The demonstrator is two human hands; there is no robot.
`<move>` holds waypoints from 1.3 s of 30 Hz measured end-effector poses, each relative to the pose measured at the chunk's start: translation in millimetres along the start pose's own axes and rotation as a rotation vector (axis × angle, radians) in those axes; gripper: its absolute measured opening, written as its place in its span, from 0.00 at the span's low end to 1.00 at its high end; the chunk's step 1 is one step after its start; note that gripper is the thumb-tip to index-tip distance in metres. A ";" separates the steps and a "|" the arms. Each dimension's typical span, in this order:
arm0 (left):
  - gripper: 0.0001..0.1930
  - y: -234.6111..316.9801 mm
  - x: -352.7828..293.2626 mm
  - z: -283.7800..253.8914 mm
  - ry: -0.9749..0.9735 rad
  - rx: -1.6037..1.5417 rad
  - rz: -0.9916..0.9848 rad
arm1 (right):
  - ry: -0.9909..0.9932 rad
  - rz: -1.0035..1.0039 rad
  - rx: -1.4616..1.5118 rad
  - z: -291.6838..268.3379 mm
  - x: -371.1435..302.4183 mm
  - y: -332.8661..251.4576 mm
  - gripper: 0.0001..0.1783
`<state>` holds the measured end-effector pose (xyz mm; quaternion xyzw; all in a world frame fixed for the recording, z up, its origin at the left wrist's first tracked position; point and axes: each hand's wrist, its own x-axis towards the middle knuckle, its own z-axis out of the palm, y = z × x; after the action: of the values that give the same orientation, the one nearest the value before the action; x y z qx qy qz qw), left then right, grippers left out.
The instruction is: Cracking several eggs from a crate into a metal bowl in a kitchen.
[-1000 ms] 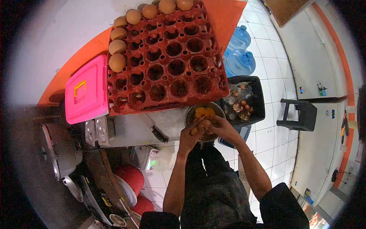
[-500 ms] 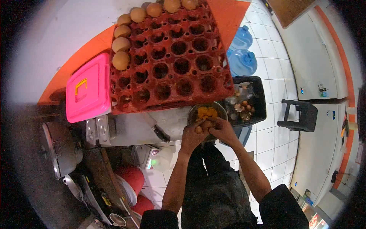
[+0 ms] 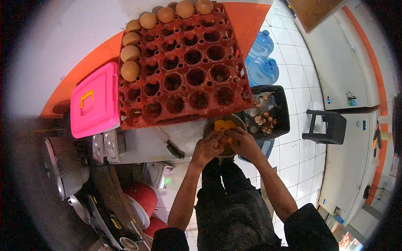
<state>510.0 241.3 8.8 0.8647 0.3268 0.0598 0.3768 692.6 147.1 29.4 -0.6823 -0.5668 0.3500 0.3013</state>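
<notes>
My left hand (image 3: 206,149) and my right hand (image 3: 241,143) meet over a metal bowl (image 3: 211,124) that holds several orange yolks (image 3: 224,124). Together they grip an egg (image 3: 223,141), mostly hidden by the fingers. Just beyond the bowl lies a large red egg tray (image 3: 184,67), most of its cups empty. Several brown eggs (image 3: 130,53) stand along its left and far edges.
A pink lidded box (image 3: 95,100) sits left of the tray. A black bin (image 3: 272,109) with egg shells stands right of the bowl. Two blue water jugs (image 3: 261,58) and a dark stool (image 3: 326,125) are on the tiled floor. A knife (image 3: 171,144) lies on the counter.
Both hands stay together over the bowl, working the egg. The view has shifted slightly; the hands have hardly moved.
</notes>
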 end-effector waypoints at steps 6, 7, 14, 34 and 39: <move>0.27 26.8 5.2 -14.0 0.160 -0.053 0.011 | 0.141 -0.150 -0.007 -13.3 1.6 -1.8 0.22; 0.27 39.0 9.2 -19.3 0.188 -0.097 0.044 | 0.123 -0.026 0.235 -17.4 -5.1 2.7 0.25; 0.29 84.8 11.9 -22.7 0.323 -0.422 0.123 | 0.433 0.265 0.806 -111.1 -33.5 7.8 0.26; 0.16 30.4 -40.3 36.5 0.264 -1.351 -0.384 | 0.362 -0.449 -0.148 -232.9 247.6 -169.1 0.11; 0.18 17.2 -42.1 37.3 0.438 -1.382 -0.444 | 1.128 -0.124 0.724 -161.0 103.2 -54.4 0.23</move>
<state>499.1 184.1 0.3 0.3143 0.4487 0.3440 0.7626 805.5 255.9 151.7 -0.5829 -0.2075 0.0898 0.7804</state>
